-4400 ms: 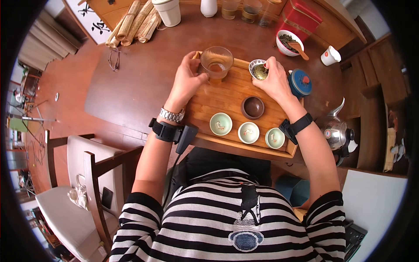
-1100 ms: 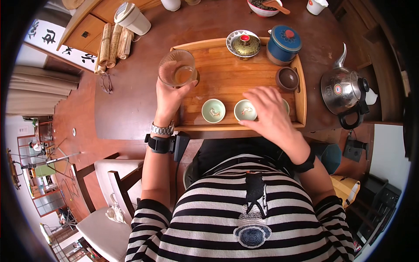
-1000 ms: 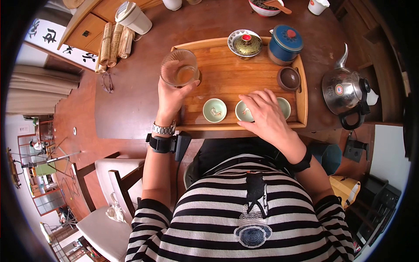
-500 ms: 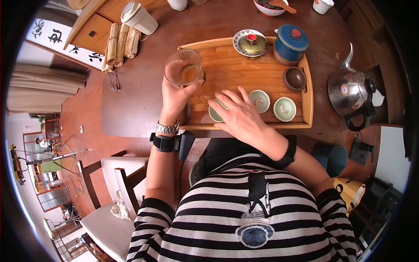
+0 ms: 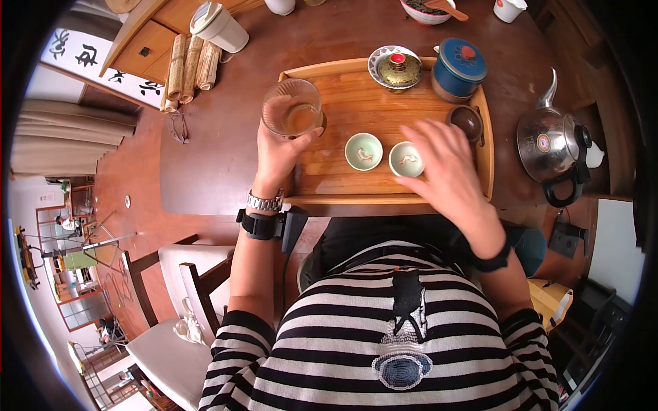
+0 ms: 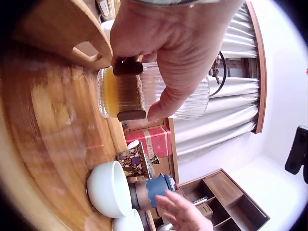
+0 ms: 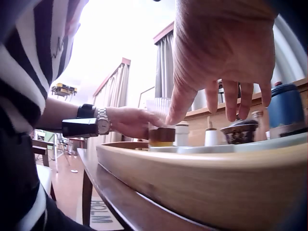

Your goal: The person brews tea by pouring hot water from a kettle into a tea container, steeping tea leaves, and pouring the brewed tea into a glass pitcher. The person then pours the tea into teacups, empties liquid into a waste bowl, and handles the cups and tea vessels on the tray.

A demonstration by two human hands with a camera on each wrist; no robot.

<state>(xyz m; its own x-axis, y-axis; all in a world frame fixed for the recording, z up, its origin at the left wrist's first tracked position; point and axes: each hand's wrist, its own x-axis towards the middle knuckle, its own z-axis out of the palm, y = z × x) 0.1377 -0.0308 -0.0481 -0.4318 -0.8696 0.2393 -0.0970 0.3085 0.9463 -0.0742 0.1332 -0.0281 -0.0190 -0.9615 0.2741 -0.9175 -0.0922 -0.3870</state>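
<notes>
My left hand (image 5: pixel 277 156) grips a ribbed glass (image 5: pixel 291 109) with amber liquid inside, at the tray's left end. In the left wrist view, thumb and fingers are at the brown band (image 6: pixel 130 94) round the glass. My right hand (image 5: pixel 449 168) hovers, blurred, over the right part of the wooden tray (image 5: pixel 322 185), its fingers spread and straight. Close to its thumb is a pale green cup (image 5: pixel 406 159); another such cup (image 5: pixel 363 152) stands left of it. The third green cup is hidden under the hand. A small brown cup (image 5: pixel 465 123) sits just beyond the fingertips.
At the tray's back stand a lidded, patterned tea bowl (image 5: pixel 395 68) and a blue canister (image 5: pixel 459 65). Right of the tray is a steel kettle (image 5: pixel 548 147). A bowl of tea leaves (image 5: pixel 425 12) is farther back. Bamboo rolls (image 5: pixel 188 68) lie at the back left.
Earlier, the right hand left the tea bowl for the cups. Since half a second ago, the left green cup has shifted back and right, and the right hand has swung right. The left hand still holds the glass.
</notes>
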